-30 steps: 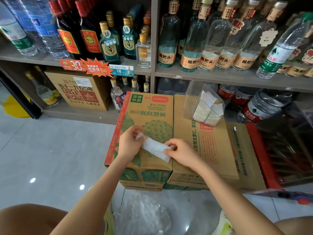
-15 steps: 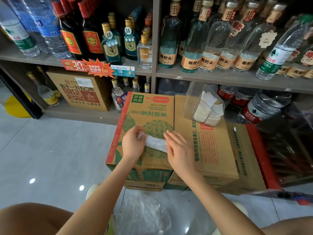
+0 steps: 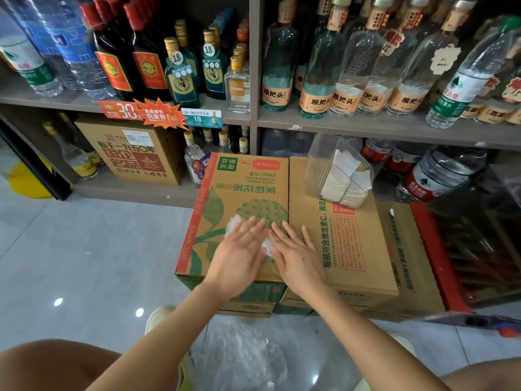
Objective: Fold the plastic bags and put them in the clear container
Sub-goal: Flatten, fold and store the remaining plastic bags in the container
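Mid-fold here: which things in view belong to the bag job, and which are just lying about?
Job: plastic bag pressed flat under left hand and right hand; clear container with folded bags in it; crumpled plastic on the floor; cardboard box as work surface.
Lying about: shelf bottles; price tags; carton on the lower shelf.

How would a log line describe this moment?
step: flatten plastic bag | left hand: pressing | right hand: pressing | clear container: holds folded bags
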{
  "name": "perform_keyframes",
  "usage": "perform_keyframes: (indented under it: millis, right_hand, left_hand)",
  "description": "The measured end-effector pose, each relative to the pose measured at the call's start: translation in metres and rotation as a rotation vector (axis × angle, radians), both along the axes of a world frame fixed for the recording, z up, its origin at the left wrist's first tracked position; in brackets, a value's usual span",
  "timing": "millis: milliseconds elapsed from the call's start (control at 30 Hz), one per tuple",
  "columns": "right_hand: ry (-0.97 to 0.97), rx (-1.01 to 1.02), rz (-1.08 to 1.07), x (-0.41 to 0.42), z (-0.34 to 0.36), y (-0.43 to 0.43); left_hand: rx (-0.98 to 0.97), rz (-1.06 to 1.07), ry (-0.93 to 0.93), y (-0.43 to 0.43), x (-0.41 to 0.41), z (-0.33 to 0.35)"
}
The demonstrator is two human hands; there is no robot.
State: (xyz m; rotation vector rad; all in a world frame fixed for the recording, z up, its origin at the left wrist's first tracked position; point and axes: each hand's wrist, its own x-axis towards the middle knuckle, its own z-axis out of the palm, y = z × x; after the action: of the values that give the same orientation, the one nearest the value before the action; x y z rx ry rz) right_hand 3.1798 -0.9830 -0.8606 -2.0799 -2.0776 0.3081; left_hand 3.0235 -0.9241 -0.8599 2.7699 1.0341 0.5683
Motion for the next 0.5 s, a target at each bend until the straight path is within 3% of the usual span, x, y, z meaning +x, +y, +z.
perform_keyframes:
  millis: [133, 367, 500]
  right_hand:
    - [-0.023, 0.007, 0.009, 0.001, -0.003, 0.001]
    - [-0.035, 0.025, 0.011, 0.001, -0.006, 0.001]
    - [-0.03, 0.024, 0.01, 0.002, -0.006, 0.001]
  left_hand:
    - [-0.05, -0.009, 0.221, -0.007, -0.001, -0.017]
    - [-0.089, 0.008, 0.187, -0.003, -0.014, -0.018]
    - [-0.134, 0.138, 0.085, 0.005, -0.019, -0.018]
